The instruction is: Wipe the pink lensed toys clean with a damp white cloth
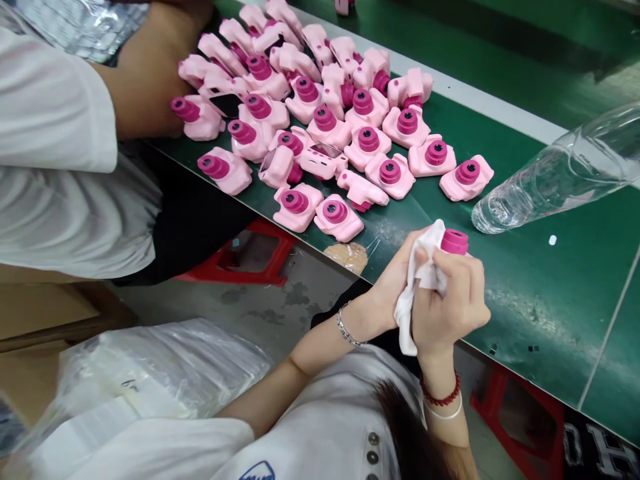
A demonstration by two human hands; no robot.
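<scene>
My left hand (395,283), with a silver bracelet at its wrist, is closed on a white cloth (411,313). My right hand (457,300), with a red bracelet below it, has its fingers bent round the cloth and a pink camera. Only the camera's magenta lens (455,241) shows clearly above the fingers; its body is mostly hidden by the hands and cloth. Beyond the hands, many pink toy cameras (390,175) with magenta lenses lie in a loose group on the green table (545,280).
A clear plastic bottle (545,177) leans over the table at the right. At the left sits another person, whose arm (150,73) reaches the table edge. Red stools (240,257) stand under the table. A plastic-wrapped bundle (165,367) is at the lower left.
</scene>
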